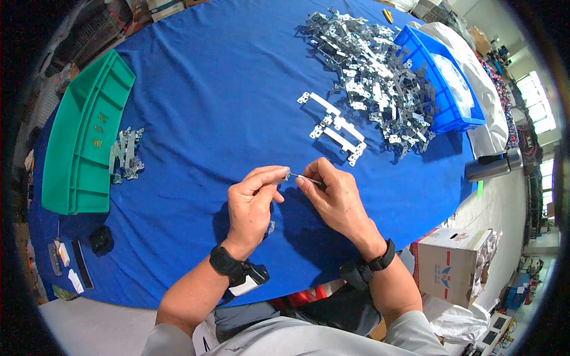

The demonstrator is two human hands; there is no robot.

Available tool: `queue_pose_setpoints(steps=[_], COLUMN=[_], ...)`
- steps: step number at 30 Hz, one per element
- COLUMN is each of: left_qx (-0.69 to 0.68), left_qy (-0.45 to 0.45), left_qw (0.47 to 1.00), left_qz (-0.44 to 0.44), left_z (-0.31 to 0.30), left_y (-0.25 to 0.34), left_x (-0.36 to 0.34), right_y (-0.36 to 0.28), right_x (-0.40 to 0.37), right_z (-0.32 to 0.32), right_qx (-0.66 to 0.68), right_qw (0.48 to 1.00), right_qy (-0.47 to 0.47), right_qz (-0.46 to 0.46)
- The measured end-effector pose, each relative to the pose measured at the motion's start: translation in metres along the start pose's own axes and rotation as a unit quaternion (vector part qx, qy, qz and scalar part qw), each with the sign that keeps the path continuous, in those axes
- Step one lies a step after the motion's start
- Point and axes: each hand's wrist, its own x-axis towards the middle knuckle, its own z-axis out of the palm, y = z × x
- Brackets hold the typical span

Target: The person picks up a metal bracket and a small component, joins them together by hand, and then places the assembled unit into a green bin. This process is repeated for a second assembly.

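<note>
In the middle of the blue-covered table, my left hand [252,204] is closed around a metal bracket [287,176]. One end of the bracket shows at the fingertips; most of its length is hidden by the hand. Facing it, my right hand [335,196] pinches a slim tool [309,178] with a thin metal shaft and a dark handle. The shaft's tip meets the bracket's end between the two hands. A few loose brackets [341,123] lie beyond my right hand, short of a large heap of similar brackets [380,71].
A green bin [74,172] stands on its side at the left, with a small stack of brackets [126,155] beside it. Right of the heap sits a blue crate [436,113] holding a clear bag. A dark metal bottle [494,165] and a cardboard box [451,264] are at the right.
</note>
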Motion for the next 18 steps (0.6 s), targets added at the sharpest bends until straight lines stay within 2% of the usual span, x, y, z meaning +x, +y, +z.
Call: queue_pose_setpoints(steps=[14,16,18], left_qx=[0.005,0.006,0.002], left_qy=[-0.005,-0.004,-0.002], left_qw=[1.000,1.000,1.000], left_qz=[0.004,0.010,0.009], left_z=[0.000,0.001,0.001], left_y=[-0.001,-0.001,-0.003], left_x=[0.000,0.001,0.000], right_y=[-0.002,0.000,0.000], right_x=[-0.001,-0.001,-0.002], right_z=[0.004,0.006,0.007], right_qx=[0.008,-0.032,-0.060], right_qw=[0.999,0.994,0.992], right_qy=[0.036,0.060,0.061], right_qz=[-0.029,-0.089,-0.095])
